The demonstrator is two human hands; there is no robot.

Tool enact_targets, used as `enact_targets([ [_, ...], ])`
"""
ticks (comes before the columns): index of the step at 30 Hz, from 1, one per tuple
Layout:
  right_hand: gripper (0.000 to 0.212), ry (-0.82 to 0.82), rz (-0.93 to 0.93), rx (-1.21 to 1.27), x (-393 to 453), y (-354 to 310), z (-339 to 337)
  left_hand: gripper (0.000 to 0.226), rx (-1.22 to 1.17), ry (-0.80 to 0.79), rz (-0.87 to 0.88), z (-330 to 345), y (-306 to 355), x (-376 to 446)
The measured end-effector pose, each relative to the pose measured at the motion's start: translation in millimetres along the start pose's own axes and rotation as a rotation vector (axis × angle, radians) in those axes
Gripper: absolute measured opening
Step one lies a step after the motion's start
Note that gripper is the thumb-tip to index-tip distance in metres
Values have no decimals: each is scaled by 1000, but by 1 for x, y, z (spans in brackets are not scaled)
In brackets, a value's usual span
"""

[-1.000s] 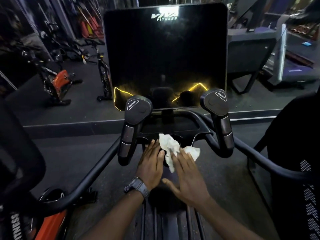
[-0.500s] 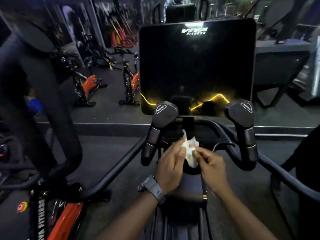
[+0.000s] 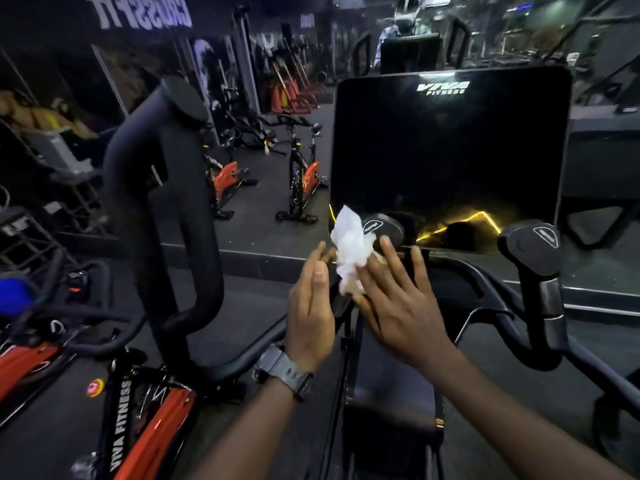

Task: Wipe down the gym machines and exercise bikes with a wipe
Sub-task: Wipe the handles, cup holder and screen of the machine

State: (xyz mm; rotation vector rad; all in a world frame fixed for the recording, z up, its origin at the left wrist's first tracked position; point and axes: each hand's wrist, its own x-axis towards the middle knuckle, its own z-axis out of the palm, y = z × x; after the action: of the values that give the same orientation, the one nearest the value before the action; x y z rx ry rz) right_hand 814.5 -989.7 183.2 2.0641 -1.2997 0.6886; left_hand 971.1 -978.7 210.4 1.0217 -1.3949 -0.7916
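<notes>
A crumpled white wipe (image 3: 351, 251) sits between two bare hands held up in front of a gym machine. The right hand (image 3: 398, 303) has its fingers spread and nearly flat, the wipe pressed against the thumb side; its grip looks loose, more a press than a pinch. The left hand (image 3: 311, 306), with a grey watch (image 3: 287, 370) on the wrist, stands edge-on just beside the wipe, fingertips at its lower edge; whether it truly clamps the paper cannot be told.

Behind the wipe is the left handle (image 3: 381, 228) of the machine, its rounded cap partly hidden by the paper. The right handle (image 3: 531, 244) stands well apart to the right, untouched. Above both rises a dark console screen (image 3: 450, 157) marked "Viva Fitness".

Judging from this, the wipe is being gathered or reshaped between the hands on the way to the left handle. The next move probably calls for one hand to close firmly on the wipe and rub it over the cap and down the grip sleeve.

Counted: one wipe, two hands, two capped handles, one screen. To the left is one large black looped arm (image 3: 166, 202) and a red-framed exercise bike (image 3: 145, 410) close by. Two more red bikes (image 3: 304, 174) stand further off on the floor, and possibly others in the dark.
</notes>
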Motion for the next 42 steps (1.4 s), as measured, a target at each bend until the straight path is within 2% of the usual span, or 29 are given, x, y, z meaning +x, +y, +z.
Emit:
enact_targets([
  [2, 47, -2, -41, -121, -7, 15, 0, 56, 49, 10, -9, -3, -1, -6],
  [5, 63, 33, 140, -173, 16, 26, -7, 53, 54, 29, -10, -5, -2, -11],
  [6, 67, 22, 142, -170, 22, 20, -8, 53, 35, 38, -8, -4, -3, -9],
  [10, 66, -57, -129, -176, -3, 8, 2, 55, 18, 31, 25, -4, 1, -4],
  [14, 77, -47, 117, -228, 22, 22, -15, 50, -61, -60, 4, -5, -4, 0],
  [15, 79, -64, 110, -226, 28, 17, -15, 47, -84, -91, -9, -3, -6, -1],
  [20, 74, -244, -311, -176, -25, -18, 14, 72, -274, -163, -128, -4, -28, 2],
  [22, 73, -178, -275, -209, -21, -15, 12, 78, -289, -178, -166, -10, -35, 3],
  [25, 79, -112, -90, -218, 4, -20, 9, 80, -290, -176, -190, -18, -35, 8],
  [29, 77, -255, -331, -111, -29, -47, 30, 83, -352, -135, -225, -26, -31, 10],
  [30, 75, -268, -336, -115, -38, -50, 32, 82, -357, -126, -222, -29, -31, 10],
  [32, 75, -186, -179, -102, -46, -52, 34, 72, -349, -118, -212, -33, -32, 8],
  [34, 81, -116, 187, 71, -44, -63, 30, 61, -335, -130, -199, -37, -30, 7],
  [35, 85, -86, 418, 277, -40, -72, 30, 58, -327, -140, -199, -37, -29, 7],
  [37, 88, 0, 852, 898, -17, -88, 24, 54, -308, -174, -196, -34, -28, 8],
  [39, 86, 182, 1031, 1500, 17, -77, 18, 53, -282, -203, -194, -31, -27, 7],
  [42, 98, 452, 1085, 1835, 55, -31, 3, 56, -288, -213, -190, -27, -27, 8],
])
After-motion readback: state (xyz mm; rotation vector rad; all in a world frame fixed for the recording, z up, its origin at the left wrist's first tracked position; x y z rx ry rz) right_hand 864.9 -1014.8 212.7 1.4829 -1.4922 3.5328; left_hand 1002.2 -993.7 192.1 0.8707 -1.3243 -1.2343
